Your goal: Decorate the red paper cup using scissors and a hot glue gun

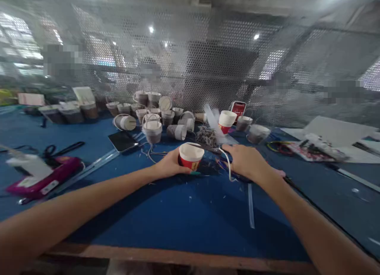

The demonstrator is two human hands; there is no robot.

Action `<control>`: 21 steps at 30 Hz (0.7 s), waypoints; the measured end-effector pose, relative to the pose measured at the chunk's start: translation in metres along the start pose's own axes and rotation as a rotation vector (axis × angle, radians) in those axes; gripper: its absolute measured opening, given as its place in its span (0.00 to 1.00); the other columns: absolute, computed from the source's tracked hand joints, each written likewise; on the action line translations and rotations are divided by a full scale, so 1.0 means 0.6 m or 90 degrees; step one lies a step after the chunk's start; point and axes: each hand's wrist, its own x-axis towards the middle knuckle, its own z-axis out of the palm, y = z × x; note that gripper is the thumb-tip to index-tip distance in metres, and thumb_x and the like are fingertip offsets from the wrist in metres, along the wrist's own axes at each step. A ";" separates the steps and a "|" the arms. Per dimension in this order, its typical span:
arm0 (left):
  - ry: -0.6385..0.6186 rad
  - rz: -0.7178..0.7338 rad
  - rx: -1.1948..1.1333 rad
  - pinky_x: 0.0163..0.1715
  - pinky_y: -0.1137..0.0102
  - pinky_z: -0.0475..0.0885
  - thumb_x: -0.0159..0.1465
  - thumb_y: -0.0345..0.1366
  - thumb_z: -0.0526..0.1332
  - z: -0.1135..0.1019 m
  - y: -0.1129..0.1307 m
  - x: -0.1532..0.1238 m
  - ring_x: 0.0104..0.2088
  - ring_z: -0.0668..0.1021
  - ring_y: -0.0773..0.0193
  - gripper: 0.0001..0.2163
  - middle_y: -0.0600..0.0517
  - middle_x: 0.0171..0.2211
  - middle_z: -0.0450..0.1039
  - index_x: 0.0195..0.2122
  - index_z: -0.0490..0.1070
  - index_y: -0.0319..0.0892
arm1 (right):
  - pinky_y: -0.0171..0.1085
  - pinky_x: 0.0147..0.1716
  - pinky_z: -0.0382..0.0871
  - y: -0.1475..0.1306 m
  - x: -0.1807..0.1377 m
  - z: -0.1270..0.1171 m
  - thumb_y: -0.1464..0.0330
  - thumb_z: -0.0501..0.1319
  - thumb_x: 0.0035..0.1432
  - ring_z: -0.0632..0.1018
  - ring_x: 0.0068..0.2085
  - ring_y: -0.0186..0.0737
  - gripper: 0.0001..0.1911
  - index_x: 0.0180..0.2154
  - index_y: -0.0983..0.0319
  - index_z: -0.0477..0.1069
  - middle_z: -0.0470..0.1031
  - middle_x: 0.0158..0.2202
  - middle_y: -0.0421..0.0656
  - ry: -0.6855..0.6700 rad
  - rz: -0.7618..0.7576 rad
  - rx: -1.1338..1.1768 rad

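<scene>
Cups with handles, one more in hand

Left hand (170, 164) is closed around a red and white paper cup (190, 156) that stands on the blue counter (184, 223). Right hand (246, 162) lies palm down beside it over a white strip (228, 166); I cannot tell if it pinches the strip. This cup has no handle yet. Behind it many handled cups (152, 130) look finished, and a stack of plain cups (227, 120) seems to wait. Scraps, a phone (122, 140) and scissors (59, 150) lie around, with a perforated metal screen (208, 61) behind.

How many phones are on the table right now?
2: a dark phone lying flat left of the held cup, and a red-screened phone propped upright behind the cup stack. Others may be hidden.
</scene>
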 end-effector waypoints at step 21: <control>-0.014 0.068 -0.019 0.53 0.55 0.66 0.42 0.40 0.74 -0.011 -0.012 0.008 0.54 0.71 0.49 0.42 0.39 0.53 0.68 0.56 0.57 0.38 | 0.40 0.23 0.54 0.011 0.015 0.008 0.51 0.44 0.61 0.77 0.30 0.53 0.27 0.46 0.61 0.71 0.78 0.33 0.55 0.006 -0.032 -0.096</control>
